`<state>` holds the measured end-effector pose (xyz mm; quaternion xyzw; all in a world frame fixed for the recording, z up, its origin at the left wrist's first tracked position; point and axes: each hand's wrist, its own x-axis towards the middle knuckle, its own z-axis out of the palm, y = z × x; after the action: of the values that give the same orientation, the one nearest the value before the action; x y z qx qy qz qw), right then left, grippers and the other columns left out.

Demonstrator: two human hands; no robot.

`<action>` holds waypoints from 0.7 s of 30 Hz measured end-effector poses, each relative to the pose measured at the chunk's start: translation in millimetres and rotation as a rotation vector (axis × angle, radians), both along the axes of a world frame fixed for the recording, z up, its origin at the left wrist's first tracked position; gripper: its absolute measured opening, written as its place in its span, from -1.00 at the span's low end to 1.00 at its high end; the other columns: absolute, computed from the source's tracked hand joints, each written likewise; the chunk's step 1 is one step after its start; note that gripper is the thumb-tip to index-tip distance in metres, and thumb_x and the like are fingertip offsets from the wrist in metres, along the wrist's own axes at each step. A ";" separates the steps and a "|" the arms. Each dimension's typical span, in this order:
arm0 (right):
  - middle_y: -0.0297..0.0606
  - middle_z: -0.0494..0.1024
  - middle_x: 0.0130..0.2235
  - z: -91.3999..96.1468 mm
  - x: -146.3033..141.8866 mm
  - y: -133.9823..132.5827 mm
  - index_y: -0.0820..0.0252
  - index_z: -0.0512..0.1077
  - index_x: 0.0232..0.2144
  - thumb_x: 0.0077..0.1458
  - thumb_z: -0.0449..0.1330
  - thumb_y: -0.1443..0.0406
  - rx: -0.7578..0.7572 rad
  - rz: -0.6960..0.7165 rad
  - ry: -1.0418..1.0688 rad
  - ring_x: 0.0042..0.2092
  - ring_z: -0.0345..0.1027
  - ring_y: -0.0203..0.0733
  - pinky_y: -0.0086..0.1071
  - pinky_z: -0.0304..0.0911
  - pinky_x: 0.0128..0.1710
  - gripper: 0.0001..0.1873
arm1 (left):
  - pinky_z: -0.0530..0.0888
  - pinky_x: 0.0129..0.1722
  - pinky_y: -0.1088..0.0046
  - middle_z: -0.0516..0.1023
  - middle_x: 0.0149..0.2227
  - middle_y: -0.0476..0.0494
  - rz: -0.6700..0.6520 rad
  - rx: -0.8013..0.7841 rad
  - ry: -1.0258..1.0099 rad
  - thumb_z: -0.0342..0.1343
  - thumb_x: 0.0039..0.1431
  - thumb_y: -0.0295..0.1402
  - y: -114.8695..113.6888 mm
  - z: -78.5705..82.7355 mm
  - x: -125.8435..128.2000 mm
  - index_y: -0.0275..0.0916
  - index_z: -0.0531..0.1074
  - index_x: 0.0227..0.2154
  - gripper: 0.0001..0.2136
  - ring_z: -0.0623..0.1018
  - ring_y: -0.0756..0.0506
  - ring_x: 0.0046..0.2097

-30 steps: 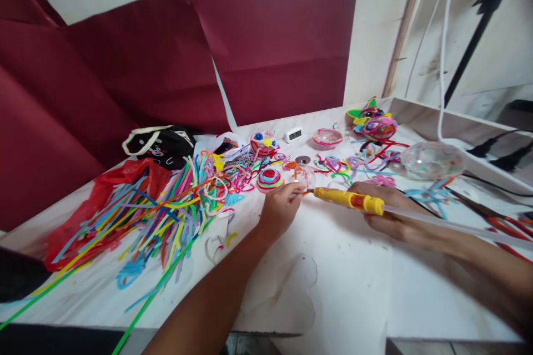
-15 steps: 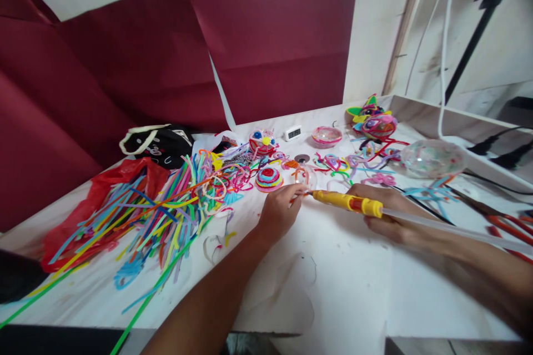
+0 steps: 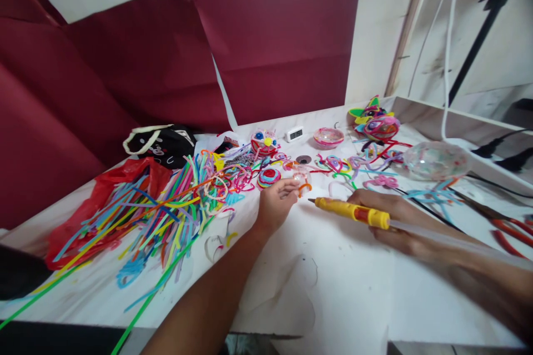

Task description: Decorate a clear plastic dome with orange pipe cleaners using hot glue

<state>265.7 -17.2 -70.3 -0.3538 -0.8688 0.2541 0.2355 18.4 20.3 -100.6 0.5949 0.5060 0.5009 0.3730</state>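
Observation:
My right hand (image 3: 387,213) is wrapped around a yellow glue gun (image 3: 347,211), with a long translucent glue stick (image 3: 441,238) running out of its back. The gun's dark nozzle points left, a little apart from my left hand (image 3: 280,199). Between the fingertips of that left hand is a short, curved orange pipe cleaner (image 3: 306,186). Just behind it stands a small clear plastic piece (image 3: 301,176). A coiled disc of pink, red and blue pipe cleaners (image 3: 270,177) lies beside the left fingers, partly covered by them.
Loose pipe cleaners (image 3: 170,222) and a red plastic bag (image 3: 100,199) spread over the left side. At the back are an owl-like ball (image 3: 264,143), a white digital timer (image 3: 294,133) and a pink-rimmed bowl (image 3: 328,137). Scissors (image 3: 506,222) and a clear dome (image 3: 436,161) sit right.
The glue gun's nozzle has drawn away from the pipe cleaner in my left hand, down and slightly right. My left hand has turned, so the orange curve shows more plainly.

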 end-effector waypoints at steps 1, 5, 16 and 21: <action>-0.29 0.38 -0.31 -0.4 -1.0 -0.8 0.13 0.29 -0.25 -0.02 0.05 0.37 0.007 0.017 -0.020 -0.35 0.28 -0.21 -0.33 0.15 -0.38 -0.78 | 0.53 -0.29 0.45 0.59 -0.30 -0.17 0.006 -0.039 -0.060 0.17 -0.07 -0.47 0.9 0.3 -0.5 -0.31 0.48 -0.29 -0.79 0.57 -0.07 -0.26; -0.22 0.38 -0.25 -2.9 -7.9 -5.6 0.15 0.30 -0.27 0.01 0.08 0.38 -0.003 0.104 -0.098 -0.29 0.30 -0.18 -0.32 0.20 -0.29 -0.83 | 0.53 -0.34 0.47 0.57 -0.33 -0.15 0.015 -0.134 -0.255 0.22 -0.10 -0.44 1.9 1.4 -2.0 -0.33 0.45 -0.31 -0.77 0.56 -0.03 -0.33; -0.15 0.40 -0.11 -4.3 -12.0 -12.6 0.16 0.38 -0.17 -0.10 0.14 0.46 -0.013 0.204 -0.166 -0.11 0.33 -0.13 -0.29 0.26 -0.11 -0.64 | 0.54 -0.30 0.43 0.56 -0.34 -0.16 0.011 -0.220 -0.434 0.28 -0.12 -0.45 1.1 8.6 -4.9 -0.34 0.45 -0.33 -0.77 0.56 -0.02 -0.34; -0.14 0.42 -0.06 14.2 -23.3 7.0 0.12 0.37 -0.11 0.02 0.16 0.27 0.129 0.002 0.009 -0.03 0.31 -0.05 -0.15 0.21 -0.02 -0.67 | 0.54 -0.28 0.42 0.57 -0.36 -0.15 -0.066 -0.220 -0.427 0.30 -0.13 -0.41 -2.5 9.2 -2.9 -0.33 0.44 -0.33 -0.74 0.56 -0.02 -0.34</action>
<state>242.5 -10.1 -56.0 -0.3360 -0.8825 0.1995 0.2616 15.5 17.8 -91.3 0.4475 0.4475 0.5449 0.5501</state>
